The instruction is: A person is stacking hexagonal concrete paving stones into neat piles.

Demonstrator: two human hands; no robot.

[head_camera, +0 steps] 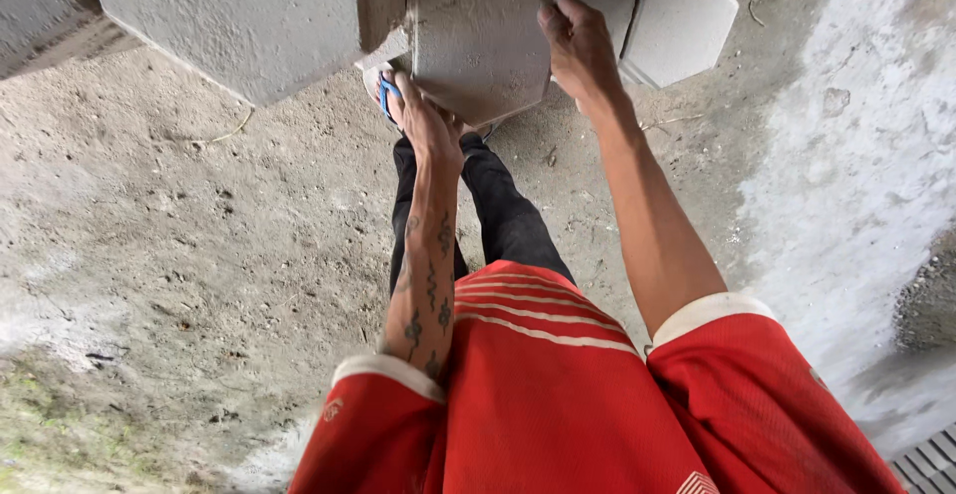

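Your left hand (426, 121) gripped the lower left edge of a grey hexagonal concrete paver (480, 44), the fingers curled under the block so that their tips were hidden and only the knuckles and back of the hand showed. Your right hand (580, 48) clasped the paver's upper right edge, the fingers closed over the rim and partly cut from sight by the block itself. The paver thus lay between your two hands, held clear of the ground (199, 225) in front of your legs, with its flat face turned toward the camera; its top corner ran out of the picture. Beneath the paver's lower edge, one blue-strapped sandal (383, 89) was partly visible, the foot in it largely covered by your left hand and the block. Two further hexagonal pavers (680, 26) lay side by side on the ground just beyond your right hand, both clipped by the upper border, so their full outline could not be made out. A large concrete slab (229, 16) filled the upper left, its extent also cut off. One metal grating (931, 464) showed at the lower right corner, mostly out of view. Your red shirt with white-trimmed sleeves (558, 394) hid your torso and the ground below it.
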